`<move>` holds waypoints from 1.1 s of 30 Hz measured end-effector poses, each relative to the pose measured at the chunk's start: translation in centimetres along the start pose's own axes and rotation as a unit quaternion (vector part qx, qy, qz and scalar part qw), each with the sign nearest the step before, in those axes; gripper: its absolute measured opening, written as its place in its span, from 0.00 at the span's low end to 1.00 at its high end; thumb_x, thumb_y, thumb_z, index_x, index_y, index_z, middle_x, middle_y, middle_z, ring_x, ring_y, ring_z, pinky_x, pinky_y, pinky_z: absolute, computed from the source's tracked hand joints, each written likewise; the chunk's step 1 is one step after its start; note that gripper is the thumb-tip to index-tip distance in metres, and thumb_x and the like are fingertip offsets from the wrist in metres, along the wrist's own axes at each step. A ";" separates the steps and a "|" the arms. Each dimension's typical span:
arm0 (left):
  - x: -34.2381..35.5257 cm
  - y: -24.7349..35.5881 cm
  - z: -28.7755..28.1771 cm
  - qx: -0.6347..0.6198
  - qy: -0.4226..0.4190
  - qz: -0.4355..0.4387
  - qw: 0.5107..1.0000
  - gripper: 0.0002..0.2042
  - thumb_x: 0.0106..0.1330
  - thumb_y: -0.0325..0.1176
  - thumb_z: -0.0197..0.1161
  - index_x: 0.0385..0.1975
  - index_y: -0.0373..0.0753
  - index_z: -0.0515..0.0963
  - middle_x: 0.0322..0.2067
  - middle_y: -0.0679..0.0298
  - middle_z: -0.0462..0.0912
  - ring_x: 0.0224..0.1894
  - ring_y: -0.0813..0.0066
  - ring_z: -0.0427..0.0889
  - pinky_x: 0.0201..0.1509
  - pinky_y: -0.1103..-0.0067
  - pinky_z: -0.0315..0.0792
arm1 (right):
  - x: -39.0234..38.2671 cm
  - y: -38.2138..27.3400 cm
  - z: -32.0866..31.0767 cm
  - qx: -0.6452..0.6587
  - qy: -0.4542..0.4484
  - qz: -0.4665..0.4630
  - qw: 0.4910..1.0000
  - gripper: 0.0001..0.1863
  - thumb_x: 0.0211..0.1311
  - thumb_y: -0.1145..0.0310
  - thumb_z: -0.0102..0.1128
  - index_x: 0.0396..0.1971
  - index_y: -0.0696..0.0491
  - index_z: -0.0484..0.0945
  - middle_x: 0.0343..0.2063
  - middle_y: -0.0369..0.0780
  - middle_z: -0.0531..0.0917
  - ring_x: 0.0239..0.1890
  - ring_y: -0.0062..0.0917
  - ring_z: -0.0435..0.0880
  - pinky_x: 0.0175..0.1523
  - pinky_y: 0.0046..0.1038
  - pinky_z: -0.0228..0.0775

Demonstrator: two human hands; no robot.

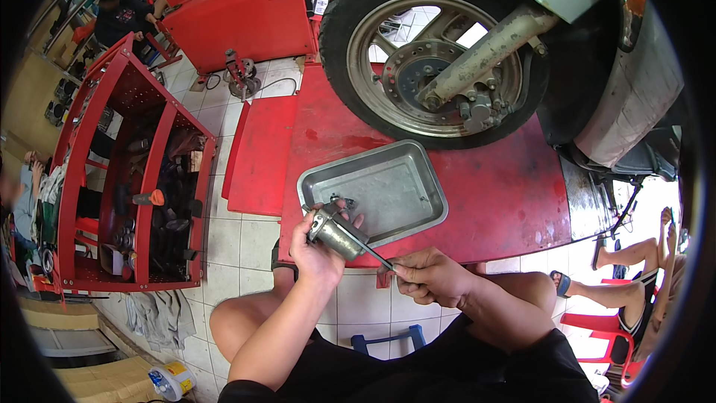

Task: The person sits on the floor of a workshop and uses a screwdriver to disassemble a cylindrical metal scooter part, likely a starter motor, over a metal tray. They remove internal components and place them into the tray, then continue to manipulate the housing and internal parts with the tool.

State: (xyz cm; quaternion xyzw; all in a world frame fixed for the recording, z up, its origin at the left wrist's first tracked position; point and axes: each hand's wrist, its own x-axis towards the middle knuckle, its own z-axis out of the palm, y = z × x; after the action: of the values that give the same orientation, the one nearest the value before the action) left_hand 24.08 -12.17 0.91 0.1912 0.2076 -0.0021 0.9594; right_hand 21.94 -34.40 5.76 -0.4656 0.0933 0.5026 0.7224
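The can was cupped in the left hand at the tray's near edge, probably so it'd be kept steady and any drips or loose bits would be caught. The thin rod was pinched in the right hand and angled along the can's side, likely for better control, though whether the two were touching couldn't really be made out. So the can was gripped on the left, with the right hand kept just beside it.
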 end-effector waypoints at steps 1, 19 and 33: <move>0.2 -0.1 0.3 -0.006 -0.003 -0.004 1.000 0.16 0.65 0.43 0.56 0.46 0.39 0.75 0.47 0.48 0.81 0.45 0.56 0.81 0.70 0.44 0.64 | -0.1 -0.1 -0.3 0.001 -0.005 -0.002 1.000 0.14 0.77 0.65 0.54 0.52 0.58 0.80 0.20 0.32 0.68 0.17 0.11 0.58 0.19 0.19 0.50; 1.9 1.1 -2.3 0.129 0.021 0.044 0.990 0.21 0.58 0.43 0.58 0.42 0.32 0.81 0.45 0.49 0.84 0.49 0.52 0.84 0.61 0.47 0.75 | 1.4 1.6 0.0 -0.593 0.233 -0.306 0.707 0.10 0.62 0.75 0.55 0.41 0.60 0.80 0.29 0.52 0.83 0.36 0.50 0.84 0.41 0.46 0.76; 0.5 0.2 0.8 -0.005 0.034 -0.009 0.999 0.16 0.68 0.43 0.52 0.45 0.38 0.76 0.47 0.45 0.81 0.42 0.53 0.83 0.68 0.45 0.65 | -1.0 -3.6 -2.2 -0.560 0.119 -0.249 0.781 0.14 0.71 0.63 0.54 0.45 0.58 0.82 0.34 0.52 0.85 0.39 0.49 0.85 0.47 0.47 0.76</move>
State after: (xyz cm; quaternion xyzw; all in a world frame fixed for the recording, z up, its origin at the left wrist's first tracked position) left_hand 24.90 -12.26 1.49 0.1845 0.2417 -0.0036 0.9526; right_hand 25.14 -36.93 7.30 -0.8512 -0.2385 0.2096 0.4180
